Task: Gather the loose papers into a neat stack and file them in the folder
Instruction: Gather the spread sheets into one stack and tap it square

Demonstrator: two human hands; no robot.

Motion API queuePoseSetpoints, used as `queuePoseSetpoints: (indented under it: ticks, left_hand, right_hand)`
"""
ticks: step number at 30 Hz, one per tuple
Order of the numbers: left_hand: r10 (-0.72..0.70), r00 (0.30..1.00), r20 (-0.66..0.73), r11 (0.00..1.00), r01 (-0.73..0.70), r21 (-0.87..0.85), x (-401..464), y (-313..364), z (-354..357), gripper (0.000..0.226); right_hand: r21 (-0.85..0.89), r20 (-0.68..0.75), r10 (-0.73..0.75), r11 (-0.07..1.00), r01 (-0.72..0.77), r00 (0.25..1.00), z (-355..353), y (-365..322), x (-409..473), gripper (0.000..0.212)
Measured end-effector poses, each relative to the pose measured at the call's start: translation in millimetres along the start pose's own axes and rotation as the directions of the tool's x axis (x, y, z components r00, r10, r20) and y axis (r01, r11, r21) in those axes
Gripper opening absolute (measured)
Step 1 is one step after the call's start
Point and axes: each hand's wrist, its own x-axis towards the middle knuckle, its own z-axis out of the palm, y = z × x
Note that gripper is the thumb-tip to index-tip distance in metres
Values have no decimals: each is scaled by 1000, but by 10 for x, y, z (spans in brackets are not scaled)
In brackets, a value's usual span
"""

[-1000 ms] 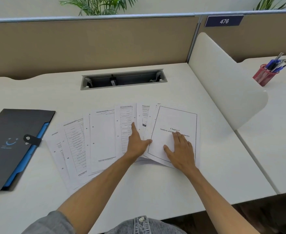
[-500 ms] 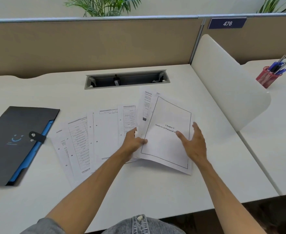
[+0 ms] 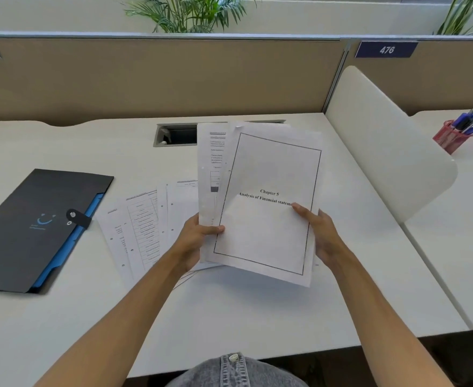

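I hold a few printed sheets lifted off the desk, the top one a title page (image 3: 266,219) reading "Chapter 5". My left hand (image 3: 194,238) grips their left edge, thumb lying across the front. My right hand (image 3: 317,233) holds the right edge, thumb on the front and fingers behind. Several more loose papers (image 3: 143,227) lie fanned out on the white desk (image 3: 229,317) just left of my left hand. A black folder (image 3: 34,230) with blue inner pockets and a snap strap lies closed at the desk's left side.
A cable tray opening (image 3: 175,134) is set into the desk behind the papers. A white curved divider (image 3: 383,146) stands at the right, and past it a red pen cup (image 3: 451,136). A tan partition (image 3: 157,79) closes the back.
The title page and the sheets under it have risen from the desk and tilted up toward me. My right hand went from lying flat on the page to holding its right edge.
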Motion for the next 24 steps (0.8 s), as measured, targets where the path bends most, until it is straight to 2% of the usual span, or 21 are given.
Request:
queuePoseSetpoints:
  ticks: [2, 5, 9, 12, 18, 24]
  left_hand:
    - [33, 999, -9, 999, -33, 31, -49, 28, -61, 35]
    - [87, 996, -28, 990, -83, 118, -123, 91, -114, 40]
    - [188, 979, -73, 973, -176, 148, -194, 242, -180, 33]
    - [275, 958, -76, 956, -265, 124, -224, 352, -168, 22]
    - [370, 920, -128, 928, -360, 95, -305, 361, -152, 12]
    - [343, 936, -83, 937, -334, 106, -353, 331, -195, 19]
  right_hand:
    - [23, 2, 19, 1000, -19, 1000, 82, -40, -18, 43]
    - [34, -57, 4, 999, -2, 998, 205, -90, -62, 56]
    - [-41, -5, -191, 981, 191, 982, 389, -119, -192, 18]
    - [-85, -40, -315, 946, 311, 948, 505, -118, -291, 5]
    - [-147, -113, -452, 888, 435, 885, 725, -83, -480, 17]
    - [-154, -96, -488, 868, 471, 868, 788, -59, -634, 17]
